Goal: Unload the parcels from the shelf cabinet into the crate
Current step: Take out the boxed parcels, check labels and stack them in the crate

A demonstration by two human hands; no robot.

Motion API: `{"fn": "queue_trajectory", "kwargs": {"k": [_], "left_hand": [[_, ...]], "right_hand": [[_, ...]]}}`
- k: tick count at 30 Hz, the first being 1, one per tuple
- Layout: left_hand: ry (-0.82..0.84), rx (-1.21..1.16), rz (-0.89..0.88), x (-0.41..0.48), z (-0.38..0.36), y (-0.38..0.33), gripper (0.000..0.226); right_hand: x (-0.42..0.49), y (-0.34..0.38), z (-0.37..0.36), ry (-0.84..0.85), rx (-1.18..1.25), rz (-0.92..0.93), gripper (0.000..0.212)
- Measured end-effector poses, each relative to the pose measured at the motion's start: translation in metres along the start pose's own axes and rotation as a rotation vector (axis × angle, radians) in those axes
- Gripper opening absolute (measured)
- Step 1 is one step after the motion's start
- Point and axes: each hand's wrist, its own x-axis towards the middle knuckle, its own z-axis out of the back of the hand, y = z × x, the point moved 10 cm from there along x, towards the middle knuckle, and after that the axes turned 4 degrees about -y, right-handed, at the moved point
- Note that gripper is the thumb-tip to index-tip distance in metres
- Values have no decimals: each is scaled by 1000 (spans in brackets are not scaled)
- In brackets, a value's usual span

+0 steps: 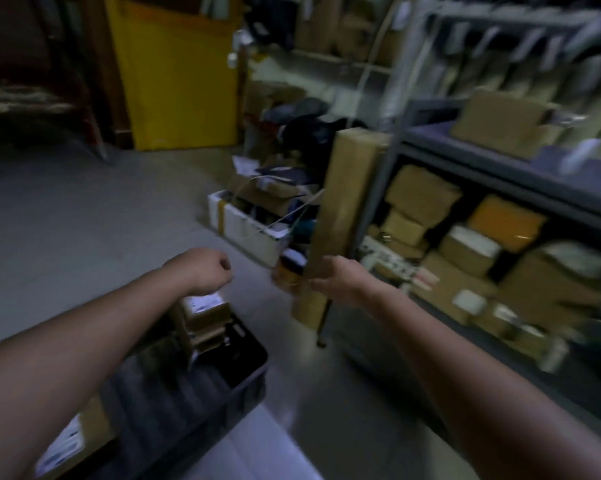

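Observation:
My right hand (335, 277) grips a long brown cardboard parcel (349, 188) near its lower end and holds it upright in front of the shelf cabinet (500, 174). My left hand (211, 270) hangs over the dark crate (223, 379) with its fingers curled and nothing in it. The crate stands on the floor at lower left and holds several brown parcels (202, 318). More cardboard parcels (465, 251) fill the cabinet's lower shelf, and another parcel (500, 121) lies on the shelf above. The picture is blurred.
A white box (247, 230) stuffed with packets and cords stands on the floor beyond the long parcel. A yellow panel (178, 71) leans at the back. A labelled carton (67, 445) lies beside the crate at bottom left. Bare grey floor spreads to the left.

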Motion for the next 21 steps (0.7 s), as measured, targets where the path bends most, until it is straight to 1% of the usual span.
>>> {"fn": "queue_trajectory", "kwargs": {"k": [5, 8, 11, 14, 16, 17, 19, 21], "left_hand": [[61, 11, -209, 0, -15, -156, 27], [81, -11, -309, -9, -30, -240, 23], [93, 36, -432, -28, -45, -321, 23], [107, 6, -507, -47, -57, -389, 32], [105, -5, -530, -57, -64, -424, 36], [107, -5, -543, -61, -67, -440, 38], [96, -16, -568, -66, -73, -467, 43], [63, -39, -574, -69, -74, -486, 47]], "right_hand": [[-87, -132, 76, -123, -15, -232, 37], [-142, -205, 104, -163, 7, -376, 43], [-196, -264, 126, -231, 42, -484, 44], [-239, -305, 144, -315, 82, -551, 42], [-258, -326, 154, -349, 92, -586, 31], [-265, -334, 159, -361, 89, -600, 30], [-277, -350, 165, -383, 96, -636, 38], [-283, -363, 168, -406, 130, -665, 37]]}}
